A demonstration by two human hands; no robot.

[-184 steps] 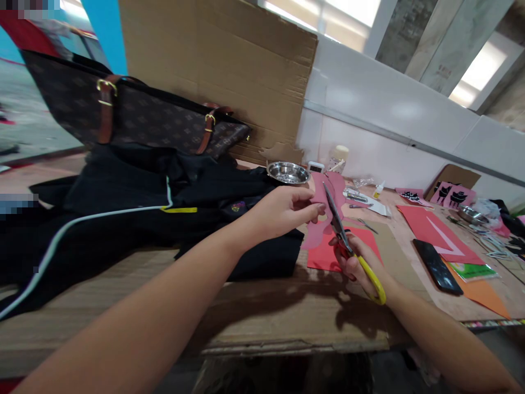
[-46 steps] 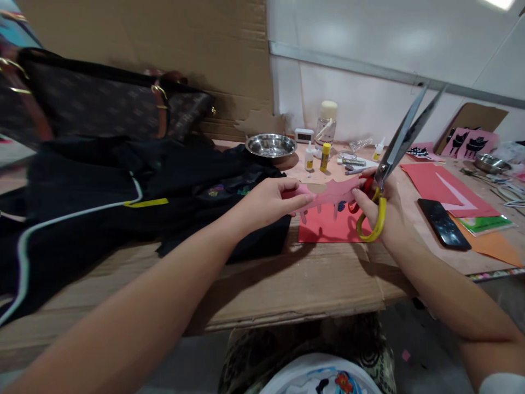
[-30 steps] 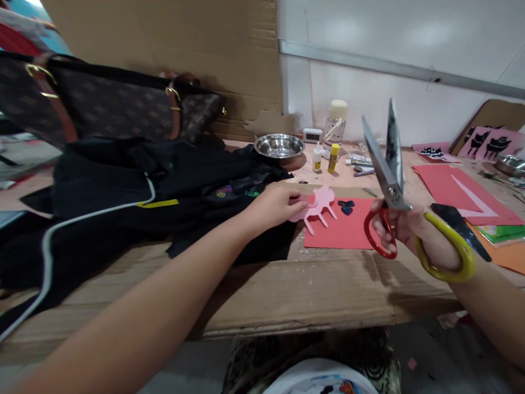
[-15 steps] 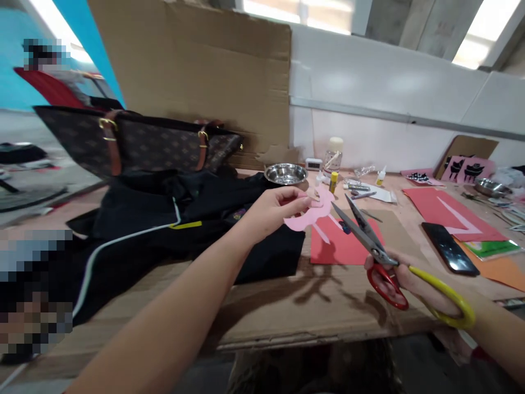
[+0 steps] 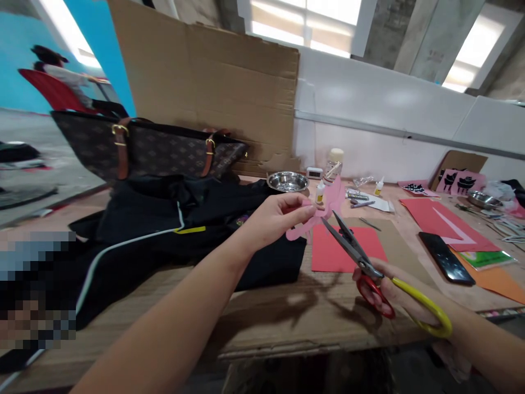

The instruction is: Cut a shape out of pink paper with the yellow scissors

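Between thumb and fingers, my left hand [image 5: 283,219] pinches a pink paper cutout [image 5: 334,200] with a curved outline, held up over the table. My right hand [image 5: 385,284] grips scissors [image 5: 355,251] with one red and one yellow handle loop, my fingers through the loops. The blades are partly apart, and their tips point up and left, close to the pink paper; whether they touch it I cannot tell. Below lies a sheet of red paper [image 5: 340,254] on brown cardboard, with a small dark piece near its top edge, partly behind the blades.
Black cloth [image 5: 164,219] covers the left side, before a brown patterned bag [image 5: 164,148]. A metal bowl [image 5: 287,181] and a small glue bottle [image 5: 320,192] stand behind my left hand. On the right lie a phone [image 5: 446,257] and red paper [image 5: 422,216]. A person [image 5: 68,76] sits far left.
The pink cutout has turned in my left hand, and a strip that hung over the red paper now points elsewhere. The scissors have shifted slightly left, their blades less wide apart.
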